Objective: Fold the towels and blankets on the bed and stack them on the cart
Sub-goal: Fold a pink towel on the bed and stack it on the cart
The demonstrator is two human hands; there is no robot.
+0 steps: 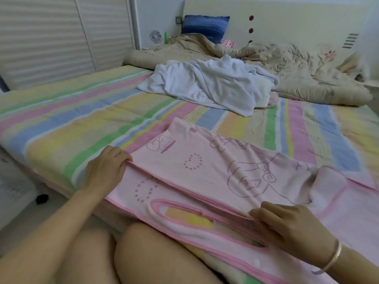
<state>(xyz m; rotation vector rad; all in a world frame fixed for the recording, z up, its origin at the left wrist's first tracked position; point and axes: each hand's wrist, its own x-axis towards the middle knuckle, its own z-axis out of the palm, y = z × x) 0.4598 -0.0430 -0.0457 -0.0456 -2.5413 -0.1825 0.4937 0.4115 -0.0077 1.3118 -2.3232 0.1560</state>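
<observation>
While both hands pinch its layered hem, the pink towel (205,167) lies partly folded on the bed (82,111) at lower centre.

Left hand (106,169) grips the hem's left end with curled fingers; right hand (287,224), a bracelet (333,255) on its wrist, nips the stacked edges at lower right. Printed on the towel are dotted hearts and a cartoon figure with a bow; its lettering is too blurred to read. Beyond, at centre, a white towel (205,85) lies crumpled, with a beige quilt (297,74) and blue pillow (205,25) at the top.
</observation>
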